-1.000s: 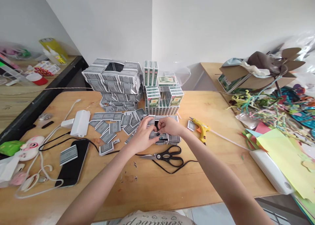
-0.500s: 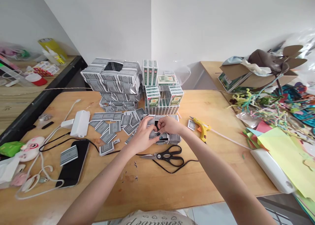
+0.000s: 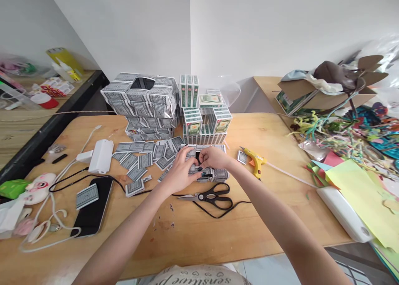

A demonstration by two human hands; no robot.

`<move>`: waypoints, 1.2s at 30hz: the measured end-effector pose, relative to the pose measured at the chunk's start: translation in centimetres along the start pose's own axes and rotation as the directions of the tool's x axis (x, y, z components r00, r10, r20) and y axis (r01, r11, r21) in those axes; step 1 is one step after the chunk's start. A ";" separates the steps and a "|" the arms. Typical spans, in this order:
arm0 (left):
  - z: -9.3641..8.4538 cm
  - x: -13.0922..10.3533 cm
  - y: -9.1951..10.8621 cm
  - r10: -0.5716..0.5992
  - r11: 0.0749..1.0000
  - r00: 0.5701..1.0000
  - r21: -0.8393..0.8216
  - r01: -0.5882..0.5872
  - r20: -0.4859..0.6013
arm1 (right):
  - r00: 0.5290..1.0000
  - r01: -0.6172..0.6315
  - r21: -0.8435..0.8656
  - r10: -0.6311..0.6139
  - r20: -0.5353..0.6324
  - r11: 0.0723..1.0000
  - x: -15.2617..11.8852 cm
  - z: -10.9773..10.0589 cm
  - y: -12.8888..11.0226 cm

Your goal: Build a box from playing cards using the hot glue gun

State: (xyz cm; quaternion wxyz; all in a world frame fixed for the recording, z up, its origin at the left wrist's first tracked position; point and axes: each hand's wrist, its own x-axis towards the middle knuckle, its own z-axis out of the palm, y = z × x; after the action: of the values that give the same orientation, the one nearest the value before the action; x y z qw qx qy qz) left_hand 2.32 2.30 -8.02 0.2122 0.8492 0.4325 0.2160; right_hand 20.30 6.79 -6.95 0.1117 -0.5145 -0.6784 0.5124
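On the table in front of me lies a low block covered in grey patterned playing cards (image 3: 220,175), with dark gaps in its top. Over its left part is my left hand (image 3: 184,168), fingers at the far side and thumb by the near gap, closed around it. My right hand (image 3: 213,158) is pinched at the middle of the block, beside the dark gap; whatever its fingertips hold is hidden. Black-handled scissors (image 3: 208,197) lie just nearer to me. Loose playing cards (image 3: 137,162) are scattered to the left of my hands.
Behind stand a stacked card-covered structure (image 3: 145,95) and green-and-white card boxes (image 3: 192,120). To the right is a yellow glue gun (image 3: 257,162) beside a small card stack (image 3: 242,157). A phone (image 3: 93,208), a white adapter (image 3: 101,156) and cables lie left; coloured paper (image 3: 358,193) lies right.
Both hands stay at the same place on the block, with only slight finger movement. The view has shifted a little.
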 end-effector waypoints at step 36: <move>0.2 -0.1 -0.4 0.019 0.999 1.000 0.026 -0.019 0.006 | 0.990 -0.073 -0.084 0.083 0.114 0.994 -0.3 -0.8 -0.2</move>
State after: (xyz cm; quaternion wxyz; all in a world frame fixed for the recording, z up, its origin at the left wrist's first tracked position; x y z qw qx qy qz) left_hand 2.08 2.41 -8.41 0.2003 0.8565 0.4268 0.2099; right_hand 20.89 7.03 -6.34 0.0308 -0.5137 -0.6831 0.5183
